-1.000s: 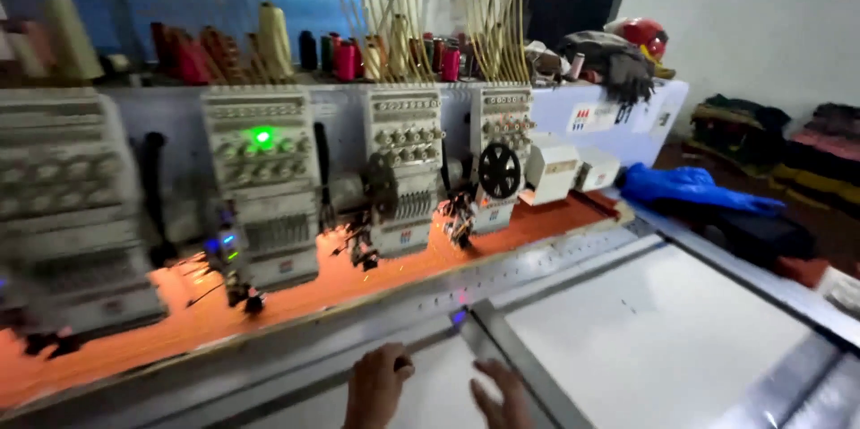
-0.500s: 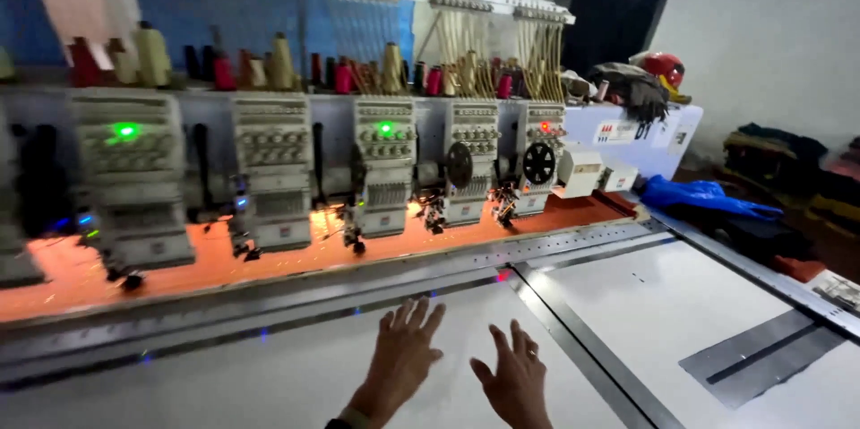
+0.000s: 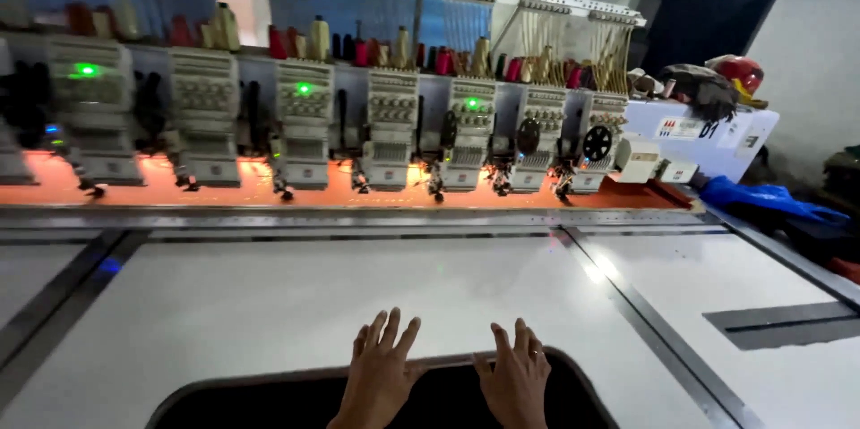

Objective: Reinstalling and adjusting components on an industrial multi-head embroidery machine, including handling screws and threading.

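Behind the work surface runs a long row of embroidery machine heads (image 3: pixel 391 129), pale boxes with green lights (image 3: pixel 304 88) glowing on some of them, set over an orange-lit strip (image 3: pixel 340 189). Thread cones (image 3: pixel 319 38) in red, cream and dark colours stand on a shelf above them. At the far right a blue cloth (image 3: pixel 770 200) lies at the table's end, near a red helmet (image 3: pixel 740 71) on top of the machine's end housing.

Nearer the camera a wide white table (image 3: pixel 296 295) is crossed by grey metal rails (image 3: pixel 645 313). Its near edge has a dark rounded cutout (image 3: pixel 269 402) with a thin rim. The left hand (image 3: pixel 381 373) and right hand (image 3: pixel 517 375) lie side by side, palms down, fingers spread and open, over the rim of this cutout, fingertips reaching onto the white surface. Neither hand holds anything.
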